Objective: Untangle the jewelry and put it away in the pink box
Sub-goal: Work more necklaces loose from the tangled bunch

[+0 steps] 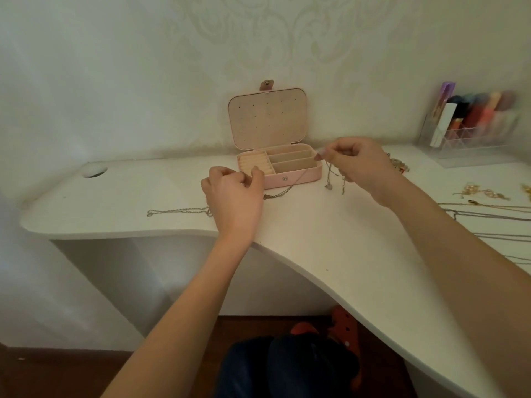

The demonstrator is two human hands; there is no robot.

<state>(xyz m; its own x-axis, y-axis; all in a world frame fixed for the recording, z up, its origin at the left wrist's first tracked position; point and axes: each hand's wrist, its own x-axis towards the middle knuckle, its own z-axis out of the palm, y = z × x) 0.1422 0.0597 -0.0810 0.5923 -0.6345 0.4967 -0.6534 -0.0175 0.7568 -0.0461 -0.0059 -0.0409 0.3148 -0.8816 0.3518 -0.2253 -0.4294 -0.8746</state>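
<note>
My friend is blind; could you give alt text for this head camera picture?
Two hands, left hand and right hand, pinch a thin chain stretched before an open pink box on a white desk. More necklaces lie right.

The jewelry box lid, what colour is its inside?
Beige inside the lid, with small dark holes; pink rim. Head view shows it.

no text, label, brand or number can be read anywhere; the packages in the clear organizer (471, 130) on the desk are too blurred to show any lettering
</note>
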